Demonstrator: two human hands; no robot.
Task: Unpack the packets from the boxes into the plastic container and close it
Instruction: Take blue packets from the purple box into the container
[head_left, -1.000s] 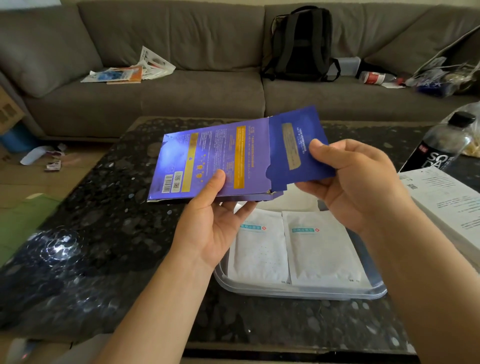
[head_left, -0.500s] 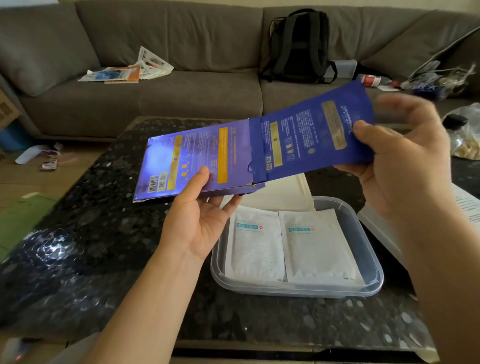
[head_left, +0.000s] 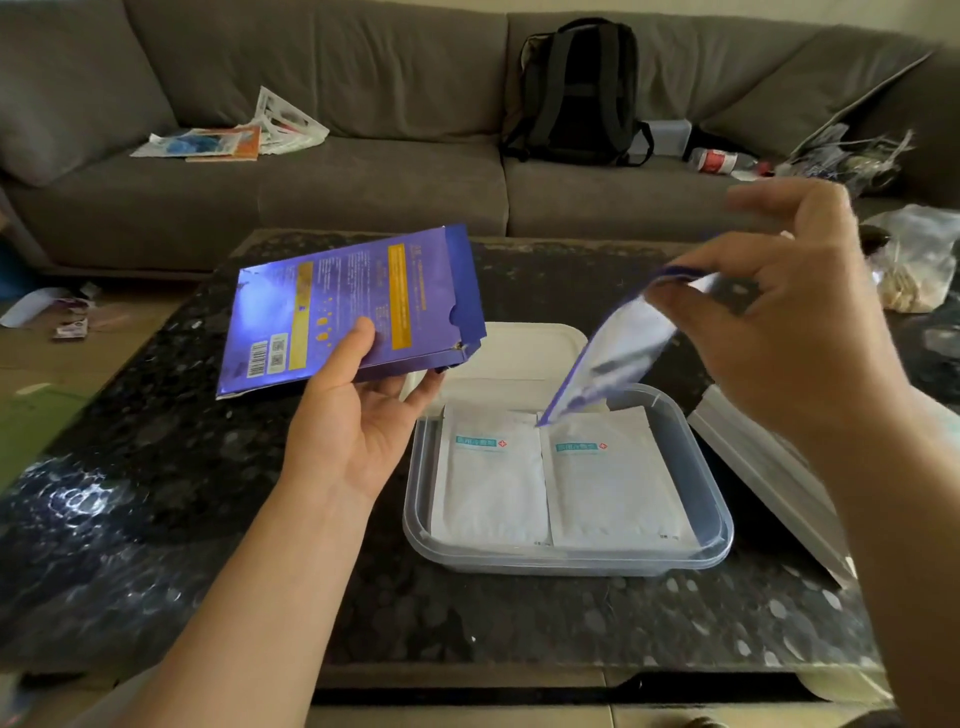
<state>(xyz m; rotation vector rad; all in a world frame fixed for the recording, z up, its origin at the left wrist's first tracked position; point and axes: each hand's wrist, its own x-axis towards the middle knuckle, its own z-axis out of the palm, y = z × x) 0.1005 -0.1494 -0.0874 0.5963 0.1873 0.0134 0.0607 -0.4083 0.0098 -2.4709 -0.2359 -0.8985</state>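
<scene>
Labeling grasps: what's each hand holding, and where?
Left hand grips purple box at its near edge; right hand pinches packet by its top end.

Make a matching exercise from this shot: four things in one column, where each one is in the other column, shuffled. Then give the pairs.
Things:
1. purple box
2. silvery packet
3. two white packets
4. black backpack

Places:
A. on the sofa
B. flat in the plastic container
C. held in the left hand
D. pinched by the right hand

Pairs: 1-C, 2-D, 3-B, 4-A.
</scene>
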